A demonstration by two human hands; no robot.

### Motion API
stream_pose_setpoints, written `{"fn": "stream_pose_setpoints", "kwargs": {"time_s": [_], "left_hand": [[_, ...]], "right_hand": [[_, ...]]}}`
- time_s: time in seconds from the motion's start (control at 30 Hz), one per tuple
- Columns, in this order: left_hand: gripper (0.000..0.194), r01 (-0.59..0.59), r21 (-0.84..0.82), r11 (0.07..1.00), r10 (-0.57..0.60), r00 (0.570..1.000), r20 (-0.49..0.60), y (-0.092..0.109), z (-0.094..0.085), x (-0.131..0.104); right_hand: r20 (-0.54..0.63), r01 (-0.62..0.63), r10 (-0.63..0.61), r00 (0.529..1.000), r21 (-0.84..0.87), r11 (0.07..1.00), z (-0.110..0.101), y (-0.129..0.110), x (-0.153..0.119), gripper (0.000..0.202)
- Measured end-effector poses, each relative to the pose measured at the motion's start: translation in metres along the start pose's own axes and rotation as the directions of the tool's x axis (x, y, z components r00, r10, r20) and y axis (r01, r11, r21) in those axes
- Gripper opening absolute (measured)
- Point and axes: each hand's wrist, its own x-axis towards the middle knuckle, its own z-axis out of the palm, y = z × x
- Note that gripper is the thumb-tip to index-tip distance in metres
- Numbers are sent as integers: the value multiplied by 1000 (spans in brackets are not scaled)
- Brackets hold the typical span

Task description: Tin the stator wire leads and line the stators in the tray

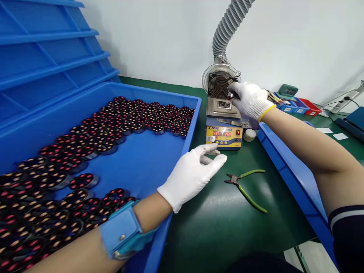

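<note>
My left hand (195, 170), in a white glove, is above the green table beside the left blue tray. Its fingers are apart and nothing is in them. My right hand (248, 98), gloved in white with a yellow cuff edge, pinches a small round coil part (231, 95) above the right side of the solder pot (223, 107). The yellow-fronted control unit (224, 137) with red digits sits just below the pot. Many round coil parts (85, 151) with pink and tan windings lie in the left blue tray (196, 113).
Pliers (234, 179) with green handles lie open on the green table (224, 216). A second blue tray (292, 167) is under my right forearm. A round tin (249, 135), an exhaust hose (227, 28), small bins (308, 107) and a clock (288, 90) are farther back.
</note>
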Motion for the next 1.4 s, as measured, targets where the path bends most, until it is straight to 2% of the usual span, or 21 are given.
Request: {"fn": "stream_pose_setpoints", "kwargs": {"time_s": [0.07,0.2,0.33,0.53,0.67,0.83,0.9,0.97,1.03,1.13,1.23,1.3,1.4], "left_hand": [[59,26,33,999,-27,999,27,0,0,0],[60,44,50,998,-47,997,60,3,-1,-1],[58,47,72,996,-52,996,73,5,-1,-2],[57,33,90,995,-40,996,79,2,-1,-1],[58,45,81,996,-52,995,83,4,-1,-1],[56,56,81,995,-63,994,85,7,-1,-2],[57,54,91,994,-62,994,89,7,0,-1],[58,50,100,994,-59,994,90,5,0,-1],[58,53,104,993,-63,994,91,3,0,0],[57,63,104,993,-72,993,90,3,0,-1],[57,61,103,993,-71,992,103,3,0,-1],[57,58,113,992,-71,991,110,4,0,-2],[56,48,134,990,-63,991,116,6,0,-2]], "right_hand": [[29,41,-37,999,-163,986,2,4,17,41],[112,84,-57,992,-250,965,15,5,37,37],[178,128,-68,982,-354,926,26,3,44,38],[194,141,-67,979,-396,907,30,-4,45,38],[169,117,-60,984,-353,928,26,-2,44,37],[14,17,-15,1000,-181,983,21,21,40,38],[-24,-106,108,994,82,991,22,32,39,36],[63,-256,252,966,392,883,27,39,40,28],[189,-363,312,931,572,736,33,43,43,20],[255,-412,327,910,643,645,44,41,50,16],[257,-421,341,904,673,608,53,37,56,13],[226,-401,342,912,662,633,59,35,58,13],[148,-345,322,935,591,729,64,34,59,16]]}}
